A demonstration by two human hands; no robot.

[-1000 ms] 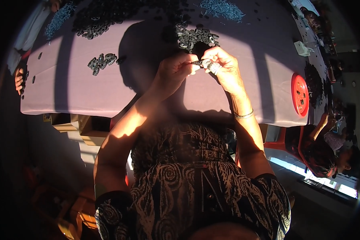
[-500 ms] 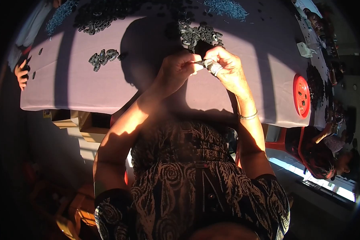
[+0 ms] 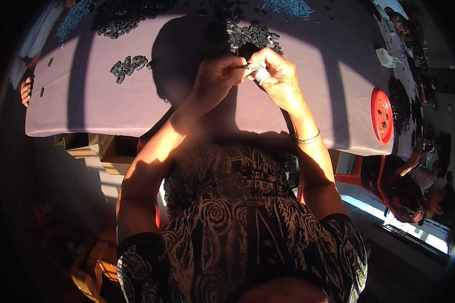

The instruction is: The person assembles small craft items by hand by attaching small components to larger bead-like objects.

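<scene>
Over the lilac-covered table, my left hand [image 3: 215, 78] and my right hand [image 3: 282, 83] meet fingertip to fingertip. Both pinch a small dark piece [image 3: 246, 66]; the fingers cover most of it, so its kind does not show. A whitish, rough-looking wrap or cluster [image 3: 262, 75] sits at my right fingers; I cannot make out which. Just beyond my hands lies a heap of small black ribbed plastic parts [image 3: 255, 36]. A smaller group of the same black parts [image 3: 130, 66] rests to the left of my hands.
Farther off spreads a larger black heap [image 3: 119, 22], with piles of thin bluish pieces [image 3: 290, 9] at the far side. A red plate [image 3: 381, 117] holding several dark bits stands at the right edge. Another person's hand [image 3: 26, 92] touches the left edge. Open boxes [image 3: 114, 166] sit below the table.
My hands have shifted slightly up and left in the picture, still pinching the small piece. The other person's hand at the left edge has drawn back a little.
</scene>
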